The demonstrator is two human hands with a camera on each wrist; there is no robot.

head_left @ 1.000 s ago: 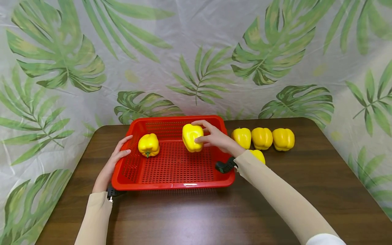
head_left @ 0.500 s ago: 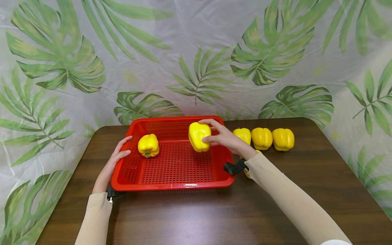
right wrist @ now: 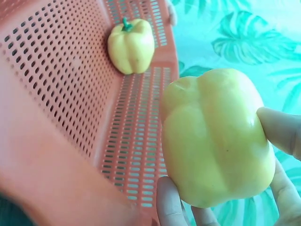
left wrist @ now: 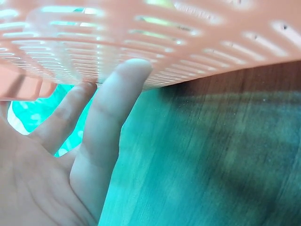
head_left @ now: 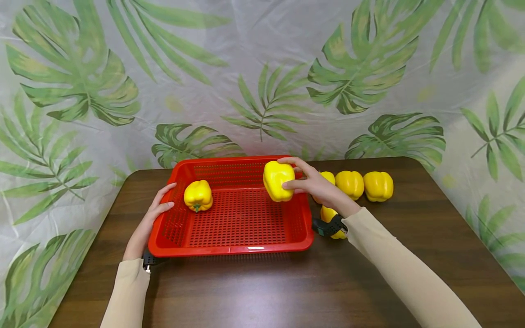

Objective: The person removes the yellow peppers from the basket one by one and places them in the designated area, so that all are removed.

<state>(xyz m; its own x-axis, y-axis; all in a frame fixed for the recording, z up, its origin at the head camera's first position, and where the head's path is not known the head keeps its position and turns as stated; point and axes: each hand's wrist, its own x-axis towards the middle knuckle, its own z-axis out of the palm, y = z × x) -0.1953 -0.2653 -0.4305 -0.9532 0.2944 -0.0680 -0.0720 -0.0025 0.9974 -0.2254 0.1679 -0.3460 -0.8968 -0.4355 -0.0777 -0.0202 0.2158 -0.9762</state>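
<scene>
In the head view a red perforated plastic basket (head_left: 229,249) stands on the table. My left hand (head_left: 144,228) touches its left side, fingertips at the rim; in the left wrist view the thumb (left wrist: 115,108) lies straight along the slotted outer wall. My right hand (head_left: 313,187) grips a yellow bell pepper (head_left: 279,181) between thumb and fingers, raised over the basket's right end. The right wrist view shows this bell pepper (right wrist: 216,141) large, pinched from both sides. Another yellow bell pepper (head_left: 198,196), with a green stem, lies inside the basket at the left.
Right of the basket, on the dark wooden table (head_left: 246,291), several more yellow bell peppers sit, including one at the far right (head_left: 378,186) and one partly hidden under the right wrist (head_left: 329,214). A leaf-patterned cloth (head_left: 262,91) hangs behind the table.
My right hand has moved to the right with the bell pepper, from over the basket's middle to near its right side. The left hand and the basket have stayed in place.
</scene>
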